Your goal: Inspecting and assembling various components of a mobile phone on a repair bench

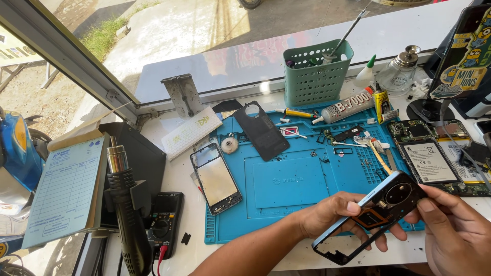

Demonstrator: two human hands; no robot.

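Nearest, both hands hold a phone frame (369, 217) (a black bezel with a light blue edge and a round camera ring) tilted above the front edge of the desk (176, 179). The left hand (335, 214) curls around its middle: the thumb lies across the top face and the fingers (381, 237) wrap underneath, closed on the frame. The right hand (452, 232) meets the frame's upper end, thumb pressed at the corner by the camera ring; its other fingers are folded under and partly cut off by the picture's edge, so how far they spread cannot be told. What sits inside the frame, a small brownish part, is too small to make out.

Just beyond lies the blue work mat (286, 181), and on its left edge a phone screen assembly (216, 178) lies face up. To the right an opened phone body (434, 158) shows its battery. Farther back on the mat rest a black back cover (262, 130) and a tube of glue (348, 106). At the left, a heat gun (123, 199) stands beside a multimeter (163, 220), its lower part cut off. Farthest, against the window, stands a green basket (312, 76) with tools.
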